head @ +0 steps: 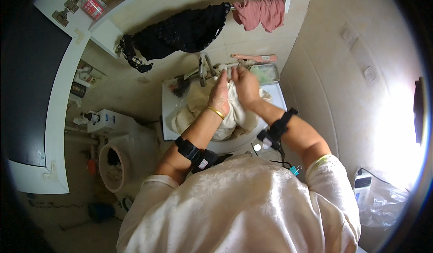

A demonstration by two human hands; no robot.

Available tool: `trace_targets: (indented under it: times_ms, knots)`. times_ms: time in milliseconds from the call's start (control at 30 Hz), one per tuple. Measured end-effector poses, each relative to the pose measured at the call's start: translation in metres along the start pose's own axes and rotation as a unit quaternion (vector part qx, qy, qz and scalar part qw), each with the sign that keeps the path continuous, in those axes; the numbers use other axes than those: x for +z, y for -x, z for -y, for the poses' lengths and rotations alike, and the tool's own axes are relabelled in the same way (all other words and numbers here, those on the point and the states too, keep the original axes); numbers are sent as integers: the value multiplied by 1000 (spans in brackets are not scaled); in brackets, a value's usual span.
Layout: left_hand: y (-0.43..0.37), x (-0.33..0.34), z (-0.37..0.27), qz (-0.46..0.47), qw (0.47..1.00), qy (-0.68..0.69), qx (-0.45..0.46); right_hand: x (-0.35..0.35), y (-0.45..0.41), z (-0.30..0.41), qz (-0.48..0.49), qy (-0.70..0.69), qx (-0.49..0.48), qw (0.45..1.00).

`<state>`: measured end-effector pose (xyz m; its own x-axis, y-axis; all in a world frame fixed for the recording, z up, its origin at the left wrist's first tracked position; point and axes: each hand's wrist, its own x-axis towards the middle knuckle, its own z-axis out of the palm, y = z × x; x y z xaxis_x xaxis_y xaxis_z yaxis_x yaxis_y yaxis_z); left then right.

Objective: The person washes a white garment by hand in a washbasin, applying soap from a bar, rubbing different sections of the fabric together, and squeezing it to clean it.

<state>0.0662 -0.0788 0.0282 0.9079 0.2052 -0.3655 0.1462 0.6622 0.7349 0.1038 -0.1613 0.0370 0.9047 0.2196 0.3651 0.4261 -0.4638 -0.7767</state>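
Cream-coloured cloth (199, 107) lies bunched in a white washbasin (278, 99), spreading over its rim. My left hand (221, 92), with a gold bangle at the wrist, is on a raised part of the cloth, its fingers pointing toward the back of the basin. Close to its right, my right hand (246, 85) is bent over the same raised part, blurred, its fingertips near the back edge. What lies between the two hands is partly hidden, so a grip on the cloth cannot be made out. A curved metal faucet (203, 68) stands just left of my hands.
Behind the basin lie a pink-handled brush (253, 57) and a metal dish (275, 74) with something greenish. Black patterned cloth (182, 30) and a pink cloth (260, 13) hang above. An open mirrored cabinet door (57, 117) juts out at left, above a toilet (135, 145).
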Motion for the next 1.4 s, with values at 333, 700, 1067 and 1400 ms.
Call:
trace_targets:
  times_ms: [333,700,1067,1400]
  knots:
    - [-11,-25,6,19,998,28,-46,3,25,20,18,-36,41,998]
    - [-24,-73,20,191,967,147,-81,13,60,29,100,-7,-80,992]
    - [-3,-41,10,-26,997,70,-4,10,61,30,96,-8,-173,980]
    - [53,-24,-40,-11,993,-94,77,-53,-7,-44,190,-235,131,944]
